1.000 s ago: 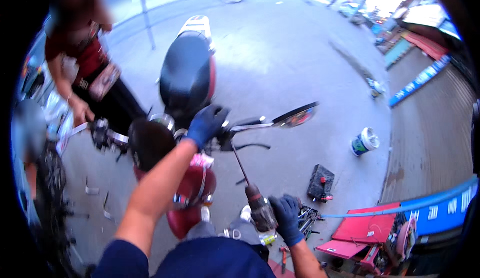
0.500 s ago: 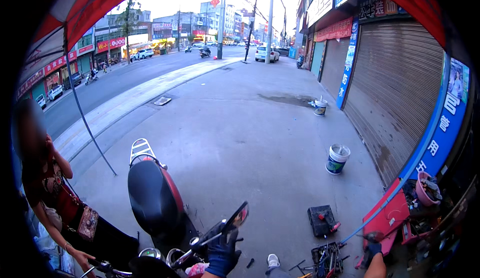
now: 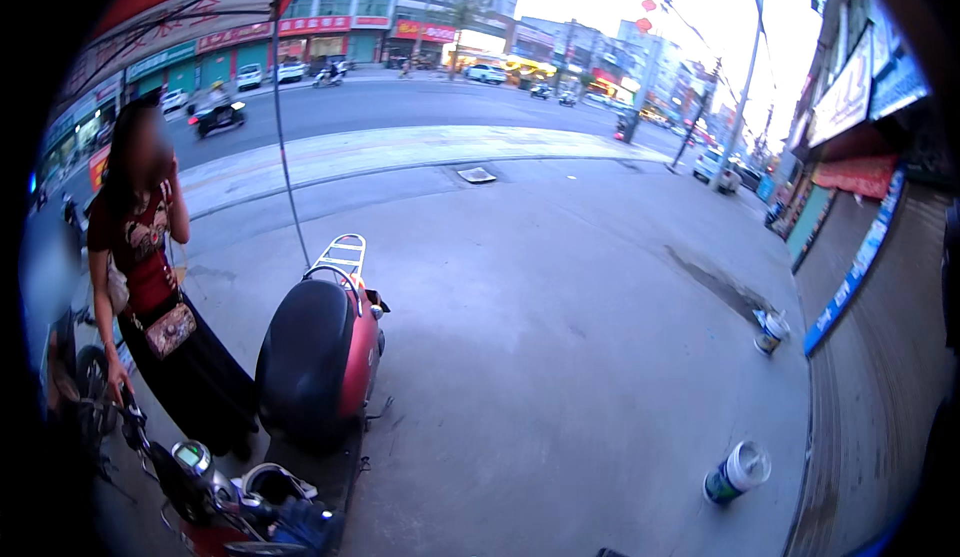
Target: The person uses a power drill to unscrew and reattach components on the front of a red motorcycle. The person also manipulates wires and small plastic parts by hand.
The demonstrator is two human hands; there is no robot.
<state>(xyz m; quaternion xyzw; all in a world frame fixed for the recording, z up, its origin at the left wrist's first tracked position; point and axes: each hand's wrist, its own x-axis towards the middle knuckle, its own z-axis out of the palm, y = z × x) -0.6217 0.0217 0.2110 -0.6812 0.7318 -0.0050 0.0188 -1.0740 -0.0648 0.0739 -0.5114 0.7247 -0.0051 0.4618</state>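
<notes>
A red electric scooter stands in front of me, with a long black seat (image 3: pixel 308 357), a pale rear rack (image 3: pixel 342 255) and a round dial (image 3: pixel 192 457) by its handlebar. My left hand (image 3: pixel 305 525), in a dark blue glove, is low in the picture beside the scooter's handlebar area. Its fingers are blurred and merge with dark parts, so its grip cannot be made out. My right hand is out of the picture.
At the left a person (image 3: pixel 140 247) in a dark red top holds one end of the handlebar (image 3: pixel 130 407). A canopy pole (image 3: pixel 285 147) rises behind. Two buckets, one nearer (image 3: pixel 738 472) and one farther (image 3: pixel 771 333), stand by the shutters (image 3: pixel 880 357). A road runs beyond.
My view has swung left, so the scooter and person show more fully. The toolboxes and my right hand have left the picture. My left hand now appears lower and farther left.
</notes>
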